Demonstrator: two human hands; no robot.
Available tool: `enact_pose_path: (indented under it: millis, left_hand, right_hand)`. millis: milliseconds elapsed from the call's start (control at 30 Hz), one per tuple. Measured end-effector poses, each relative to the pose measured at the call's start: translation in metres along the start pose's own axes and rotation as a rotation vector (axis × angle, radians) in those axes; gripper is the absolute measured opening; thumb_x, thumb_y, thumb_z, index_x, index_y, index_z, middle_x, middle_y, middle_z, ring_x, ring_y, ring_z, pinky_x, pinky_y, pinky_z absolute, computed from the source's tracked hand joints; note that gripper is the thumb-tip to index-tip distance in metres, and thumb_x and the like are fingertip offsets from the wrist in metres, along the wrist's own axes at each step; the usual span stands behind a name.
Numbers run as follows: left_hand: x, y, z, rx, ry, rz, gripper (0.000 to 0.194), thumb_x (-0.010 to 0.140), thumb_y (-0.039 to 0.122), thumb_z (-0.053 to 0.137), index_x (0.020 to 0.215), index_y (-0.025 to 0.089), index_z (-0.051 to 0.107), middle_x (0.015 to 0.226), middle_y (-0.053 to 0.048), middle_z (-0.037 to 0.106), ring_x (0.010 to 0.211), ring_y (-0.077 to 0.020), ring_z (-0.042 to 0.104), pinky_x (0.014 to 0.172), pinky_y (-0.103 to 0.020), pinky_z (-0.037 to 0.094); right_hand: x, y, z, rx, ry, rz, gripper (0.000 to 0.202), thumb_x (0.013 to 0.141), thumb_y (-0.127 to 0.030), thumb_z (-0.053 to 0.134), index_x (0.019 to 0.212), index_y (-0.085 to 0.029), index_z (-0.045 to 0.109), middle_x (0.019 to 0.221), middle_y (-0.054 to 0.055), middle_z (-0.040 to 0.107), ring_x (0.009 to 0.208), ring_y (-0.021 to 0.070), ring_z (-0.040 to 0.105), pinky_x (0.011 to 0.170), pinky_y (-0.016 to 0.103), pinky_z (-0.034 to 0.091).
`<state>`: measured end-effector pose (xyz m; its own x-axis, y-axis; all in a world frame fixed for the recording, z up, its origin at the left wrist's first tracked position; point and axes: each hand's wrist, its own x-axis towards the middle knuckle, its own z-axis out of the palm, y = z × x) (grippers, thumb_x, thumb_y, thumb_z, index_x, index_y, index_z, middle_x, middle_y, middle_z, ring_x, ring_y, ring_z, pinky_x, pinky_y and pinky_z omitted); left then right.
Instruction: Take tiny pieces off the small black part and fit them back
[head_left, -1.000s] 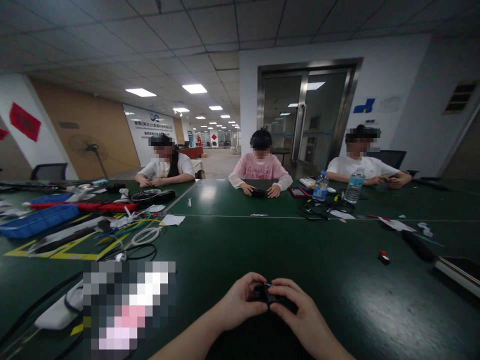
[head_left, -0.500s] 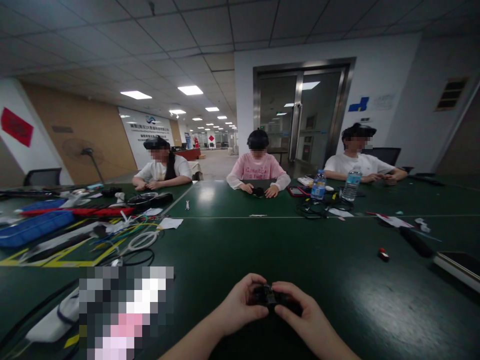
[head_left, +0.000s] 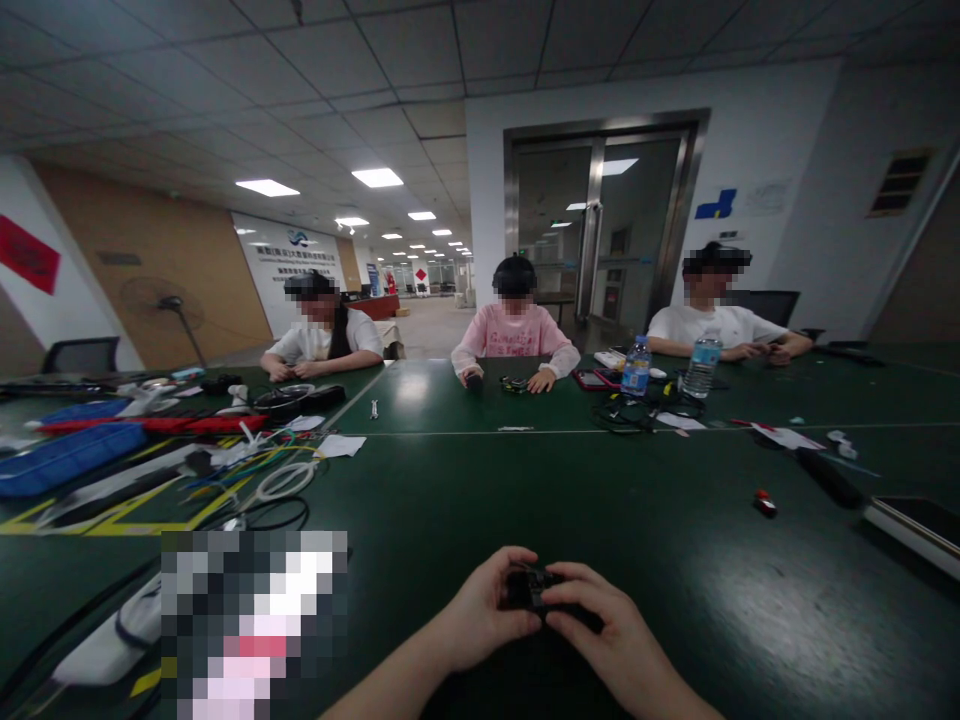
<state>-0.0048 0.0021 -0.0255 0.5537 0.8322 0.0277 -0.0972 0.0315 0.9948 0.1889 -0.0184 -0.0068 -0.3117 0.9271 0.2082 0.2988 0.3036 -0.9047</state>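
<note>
Across the desk, a pink-sleeved co-worker's hands (head_left: 474, 378) have parted.
Left hand (head_left: 480, 605) and right hand (head_left: 600, 630) pinch a small black part (head_left: 527, 588) at the green desk's (head_left: 675, 560) near edge.

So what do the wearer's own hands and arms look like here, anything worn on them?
Both are bare: the left hand and right hand show no gloves, rings or watch that can be made out. Both forearms are uncovered as far as the bottom edge, with no sleeve in view. No cables, straps or markings on either.
</note>
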Motion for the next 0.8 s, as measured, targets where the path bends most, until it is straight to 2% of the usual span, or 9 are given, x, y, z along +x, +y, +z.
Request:
enact_pose_path:
  millis: [200, 333, 500, 800]
  left_hand:
    - [0.0006, 0.0031, 0.0022, 0.004, 0.016, -0.015, 0.046, 0.064, 0.011, 0.07, 0.104, 0.02, 0.049, 0.097, -0.002, 0.056, 0.087, -0.015, 0.056, 0.073, -0.028, 0.043]
    - [0.0002, 0.0059, 0.0033, 0.021, 0.018, -0.027, 0.046, 0.065, 0.013, 0.071, 0.104, 0.02, 0.049, 0.098, -0.002, 0.056, 0.087, -0.0157, 0.056, 0.073, -0.029, 0.042]
    - [0.0003, 0.0067, 0.0038, 0.03, 0.02, -0.008, 0.046, 0.064, 0.015, 0.072, 0.104, 0.019, 0.048, 0.096, -0.002, 0.056, 0.088, -0.0162, 0.055, 0.074, -0.029, 0.042]
    - [-0.0001, 0.0059, 0.0028, 0.006, -0.003, 0.004, 0.049, 0.065, 0.011, 0.07, 0.107, 0.02, 0.046, 0.103, -0.005, 0.055, 0.093, -0.0179, 0.055, 0.075, -0.031, 0.042]
  right_hand:
    - [-0.0001, -0.0025, -0.0019, -0.031, -0.015, -0.001, 0.014, 0.076, -0.029, 0.062, 0.086, -0.033, 0.072, 0.109, 0.003, 0.063, 0.102, 0.0257, 0.058, 0.091, 0.039, 0.044]
    - [-0.0006, -0.0051, -0.0019, -0.017, -0.014, -0.01, 0.015, 0.076, -0.029, 0.062, 0.088, -0.033, 0.071, 0.108, 0.003, 0.063, 0.102, 0.0257, 0.058, 0.091, 0.038, 0.043]
    - [-0.0009, -0.0059, -0.0013, 0.004, 0.014, 0.015, 0.026, 0.074, -0.025, 0.063, 0.098, -0.032, 0.066, 0.103, 0.001, 0.066, 0.098, 0.0242, 0.058, 0.088, 0.035, 0.045]
    - [-0.0008, 0.0004, 0.0002, -0.013, 0.04, 0.069, 0.03, 0.072, -0.029, 0.065, 0.102, -0.032, 0.064, 0.101, 0.001, 0.067, 0.095, 0.0245, 0.06, 0.085, 0.035, 0.046]
